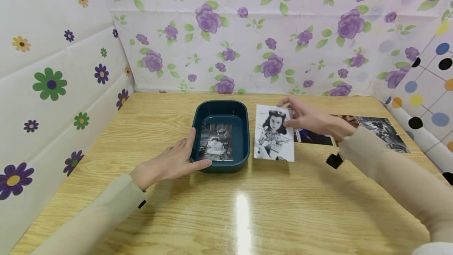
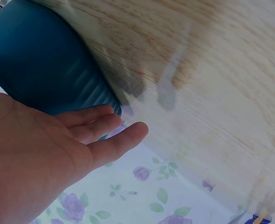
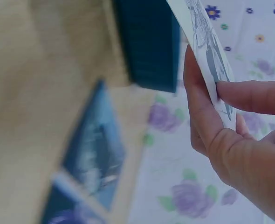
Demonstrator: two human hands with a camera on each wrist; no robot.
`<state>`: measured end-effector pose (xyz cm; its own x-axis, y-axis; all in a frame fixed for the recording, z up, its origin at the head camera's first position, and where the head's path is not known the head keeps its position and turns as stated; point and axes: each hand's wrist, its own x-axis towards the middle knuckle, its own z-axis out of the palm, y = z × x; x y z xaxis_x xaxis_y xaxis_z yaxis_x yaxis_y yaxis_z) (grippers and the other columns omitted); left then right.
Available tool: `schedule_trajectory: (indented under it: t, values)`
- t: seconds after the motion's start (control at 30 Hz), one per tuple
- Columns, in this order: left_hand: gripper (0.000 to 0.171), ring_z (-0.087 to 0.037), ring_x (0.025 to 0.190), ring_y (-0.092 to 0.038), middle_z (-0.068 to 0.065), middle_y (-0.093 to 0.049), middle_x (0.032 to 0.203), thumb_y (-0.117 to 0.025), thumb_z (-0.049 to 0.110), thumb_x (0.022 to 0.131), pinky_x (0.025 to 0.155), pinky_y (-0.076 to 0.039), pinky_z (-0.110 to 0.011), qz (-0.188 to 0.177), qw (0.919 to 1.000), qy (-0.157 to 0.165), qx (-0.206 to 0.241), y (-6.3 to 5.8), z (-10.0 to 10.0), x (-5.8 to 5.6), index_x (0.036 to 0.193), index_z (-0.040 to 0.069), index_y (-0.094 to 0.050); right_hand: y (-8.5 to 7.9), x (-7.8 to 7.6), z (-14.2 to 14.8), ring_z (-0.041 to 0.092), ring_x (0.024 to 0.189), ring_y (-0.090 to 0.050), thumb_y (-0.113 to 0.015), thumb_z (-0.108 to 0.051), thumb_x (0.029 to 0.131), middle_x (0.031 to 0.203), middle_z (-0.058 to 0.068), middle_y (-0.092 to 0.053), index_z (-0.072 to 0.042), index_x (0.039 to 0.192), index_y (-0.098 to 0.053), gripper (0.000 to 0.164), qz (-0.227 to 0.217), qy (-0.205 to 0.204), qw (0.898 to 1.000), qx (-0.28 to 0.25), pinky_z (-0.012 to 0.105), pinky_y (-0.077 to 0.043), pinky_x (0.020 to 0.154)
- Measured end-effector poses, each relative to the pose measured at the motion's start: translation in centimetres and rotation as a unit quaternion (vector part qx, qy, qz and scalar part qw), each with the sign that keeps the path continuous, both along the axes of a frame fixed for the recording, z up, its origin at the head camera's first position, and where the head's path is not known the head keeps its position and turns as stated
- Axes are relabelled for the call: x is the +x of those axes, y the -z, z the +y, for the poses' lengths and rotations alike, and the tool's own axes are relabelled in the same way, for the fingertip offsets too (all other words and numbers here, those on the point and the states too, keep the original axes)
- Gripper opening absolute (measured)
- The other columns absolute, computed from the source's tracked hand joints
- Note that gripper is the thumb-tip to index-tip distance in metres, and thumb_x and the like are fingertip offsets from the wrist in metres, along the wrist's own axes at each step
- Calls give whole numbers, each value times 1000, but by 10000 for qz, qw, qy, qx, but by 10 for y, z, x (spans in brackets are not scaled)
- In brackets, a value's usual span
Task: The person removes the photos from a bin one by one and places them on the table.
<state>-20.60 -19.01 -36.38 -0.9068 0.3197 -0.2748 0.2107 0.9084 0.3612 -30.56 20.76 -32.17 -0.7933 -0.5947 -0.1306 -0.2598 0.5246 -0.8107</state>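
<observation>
A black-and-white portrait photo [image 1: 269, 139] of a woman is held up over the table, just right of the dark blue tub [image 1: 226, 167]. My right hand [image 1: 308, 120] pinches it by its upper right edge, the thumb on the picture side and the fingers behind, as the right wrist view shows. Inside the tub lies another black-and-white photo [image 1: 216, 148], flat on the bottom. My left hand [image 1: 171, 162] is at the tub's near left corner, fingers extended along the left side and thumb at the front rim.
Several more photos lie on the wooden table at the right, partly hidden by my right arm; one [image 1: 383, 132] is black and white, another [image 1: 315, 137] dark blue. Flowered sheeting [image 1: 226, 50] closes off the back, with patterned sheets on both sides.
</observation>
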Motion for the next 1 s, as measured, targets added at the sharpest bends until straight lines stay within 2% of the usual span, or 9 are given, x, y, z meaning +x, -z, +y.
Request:
schedule_trajectory:
  t: [0.13, 0.17, 0.27, 0.37, 0.4, 0.5, 0.63, 0.77, 1.0]
  values:
    - [116, -39, 150, -9, -14, -3, 164, -38, 85, 79, 114, -14, -67, -2, 10000, -7, -12, 0, 0, 0, 153, 18, 20, 25, 15, 15, 22, 72, -44, -61, -7, 93, 94, 16, -41, -10, 132, -33, 48, -20, -21, 10000, 40, 34, -44, 65]
    - [116, -40, 150, -9, -14, -3, 164, -38, 85, 80, 114, -14, -67, 1, 10000, -6, -18, 0, 0, 0, 153, 18, 20, 30, 18, 18, 23, 74, -43, -61, -6, 93, 99, 17, -41, -9, 131, -34, 47, 55, -14, 9999, 107, 34, -41, 66]
    - [116, -40, 150, -9, -14, -3, 164, -38, 85, 80, 114, -14, -66, 15, 10000, -10, -43, 0, 0, 0, 153, 17, 20, 46, 26, 22, 33, 100, -49, -63, -3, 90, 123, 23, -42, -8, 127, -38, 45, 275, 42, 9994, 223, 43, -44, 82]
    - [115, -40, 150, -9, -13, -3, 164, -38, 85, 79, 114, -14, -66, 20, 10000, -9, -52, 0, 0, 0, 153, 18, 21, 59, 30, 24, 43, 129, -37, -65, 1, 88, 142, 22, -35, -5, 123, -40, 44, 716, -6, 9970, 307, 59, -36, 100]
    - [115, -40, 150, -9, -13, -3, 164, -38, 86, 79, 114, -14, -67, 14, 10000, -6, -47, 0, 0, 0, 152, 18, 21, 63, 31, 24, 44, 133, -34, -65, 3, 87, 140, 23, -39, -4, 122, -41, 44, 883, -21, 9956, 312, 62, -33, 103]
    - [115, -39, 150, -8, -12, -2, 164, -38, 85, 80, 114, -13, -67, -2, 10000, -3, -46, 0, 0, -1, 152, 19, 22, 72, 31, 23, 44, 126, -41, -69, 7, 81, 130, 23, -47, 0, 118, -45, 44, 1508, -108, 9879, 348, 61, -35, 101]
    - [115, -39, 150, -8, -12, -1, 164, -38, 85, 80, 114, -13, -67, -10, 10000, -8, -39, -1, 0, -1, 152, 19, 21, 79, 31, 20, 34, 109, -45, -73, 8, 76, 118, 20, -50, -1, 115, -50, 46, 2065, -73, 9768, 552, 47, -40, 89]
    - [115, -39, 150, -8, -13, -2, 164, -38, 85, 80, 114, -13, -67, -19, 10000, -23, -38, -1, 1, -1, 153, 19, 21, 81, 33, 17, 28, 99, -39, -74, 5, 76, 109, 19, -46, -6, 115, -52, 46, 2156, 14, 9732, 804, 37, -35, 78]
    - [116, -40, 150, -10, -14, -4, 164, -38, 86, 79, 113, -14, -67, 37, 10000, -24, -30, -1, 1, -1, 153, 18, 21, 78, 34, 16, 26, 91, -32, -77, -3, 76, 101, 17, -44, -7, 114, -56, 44, 2302, 114, 9637, 1348, 38, -26, 77]
